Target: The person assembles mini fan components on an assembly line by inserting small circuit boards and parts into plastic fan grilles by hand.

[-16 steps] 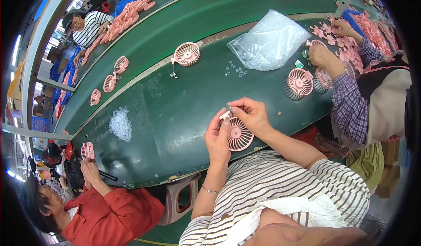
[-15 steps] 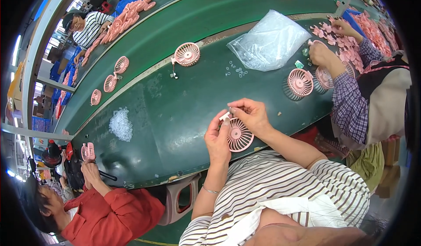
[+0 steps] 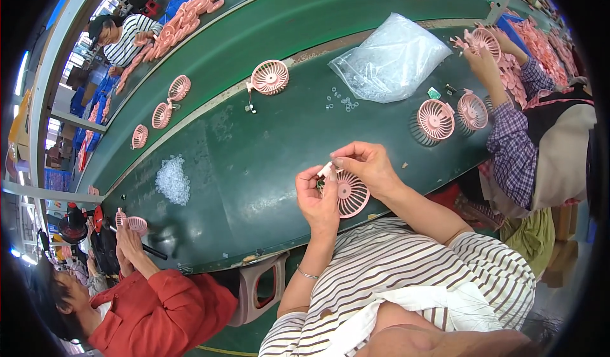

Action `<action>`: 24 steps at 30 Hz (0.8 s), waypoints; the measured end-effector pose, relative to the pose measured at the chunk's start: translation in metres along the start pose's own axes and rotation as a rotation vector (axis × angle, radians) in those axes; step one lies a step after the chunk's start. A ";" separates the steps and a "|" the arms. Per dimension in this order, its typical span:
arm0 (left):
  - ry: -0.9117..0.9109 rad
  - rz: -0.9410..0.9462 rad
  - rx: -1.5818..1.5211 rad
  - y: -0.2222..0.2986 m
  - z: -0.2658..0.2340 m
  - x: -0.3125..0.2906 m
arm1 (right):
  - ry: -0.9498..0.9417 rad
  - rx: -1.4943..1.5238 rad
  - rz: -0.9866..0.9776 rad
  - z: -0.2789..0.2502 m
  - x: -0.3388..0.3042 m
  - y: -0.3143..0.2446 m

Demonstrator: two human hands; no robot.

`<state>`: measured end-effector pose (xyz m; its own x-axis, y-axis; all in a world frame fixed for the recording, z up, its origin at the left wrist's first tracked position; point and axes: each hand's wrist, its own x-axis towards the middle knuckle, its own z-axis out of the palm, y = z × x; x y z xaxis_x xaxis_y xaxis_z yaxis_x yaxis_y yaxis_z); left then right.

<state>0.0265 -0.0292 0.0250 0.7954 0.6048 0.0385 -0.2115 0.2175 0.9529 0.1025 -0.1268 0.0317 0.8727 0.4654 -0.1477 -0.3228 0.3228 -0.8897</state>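
Observation:
A pink round fan housing point(image 3: 353, 197) with radial slats is held low over the near edge of the green table. My left hand point(image 3: 318, 199) is closed round its neck, where a small white piece point(image 3: 326, 170) sticks up between thumb and fingers. Close against that piece, the thumb and forefinger of my right hand point(image 3: 368, 167) are pinched together. Whatever lies between those fingertips is too small to make out. A small dark green part point(image 3: 320, 183) shows beside my left fingers.
Clear rings lie in a pile point(image 3: 173, 180) at left, with more in a plastic bag point(image 3: 393, 58). Fan housings stand on the table point(image 3: 436, 120) and the conveyor belt point(image 3: 222, 45). Co-workers' hands hold housings at far left point(image 3: 129, 246) and right point(image 3: 486, 71).
My hands stay together, with the housing shifted slightly and a dark green part now visible by my left fingers. The right co-worker has lifted a housing; the left co-worker has turned theirs.

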 end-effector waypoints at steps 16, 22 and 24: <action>-0.024 0.042 0.136 0.000 -0.007 -0.002 | -0.087 -0.064 -0.064 0.000 -0.007 0.009; 0.025 0.152 0.113 -0.015 -0.014 -0.008 | -0.107 -0.287 -0.188 0.010 -0.028 0.007; 0.084 0.233 0.169 -0.016 -0.013 -0.005 | -0.194 -0.081 0.016 0.001 -0.016 0.008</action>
<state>0.0183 -0.0257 0.0056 0.6849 0.6866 0.2440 -0.2796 -0.0616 0.9581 0.0852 -0.1312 0.0275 0.7785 0.6221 -0.0831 -0.2983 0.2502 -0.9211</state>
